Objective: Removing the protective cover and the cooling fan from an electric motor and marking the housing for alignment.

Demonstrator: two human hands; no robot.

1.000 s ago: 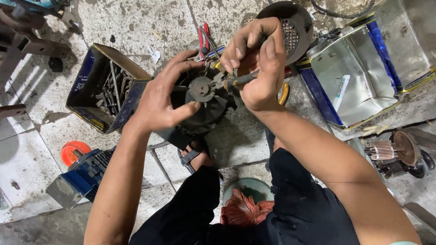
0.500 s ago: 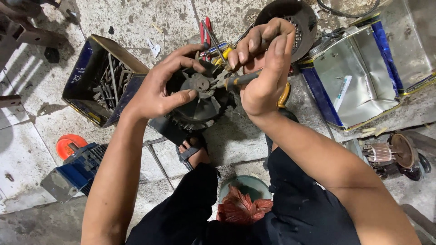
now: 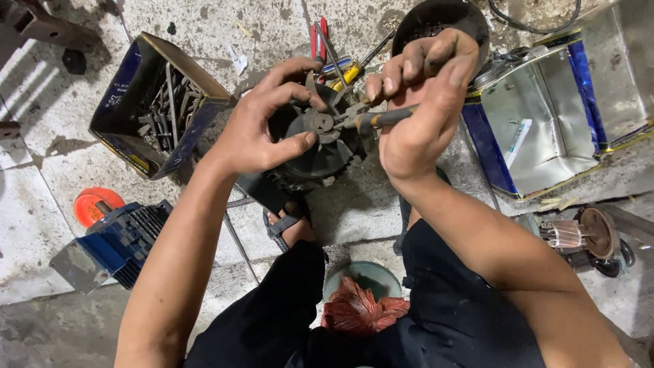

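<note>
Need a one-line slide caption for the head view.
Left hand steadies a black motor fan while the right hand works pliers at its hub, above a tin of tools.

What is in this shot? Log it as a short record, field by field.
left hand: steadies the black motor fan, thumb on its blades
right hand: grips pliers, tips at the fan's hub
left of hands: open tin of metal tools
right of hands: empty shiny tin
lower left: blue motor
lower right: copper-wound rotor
bottom centre: red copper wire bundle
floor: stained concrete slabs
</note>
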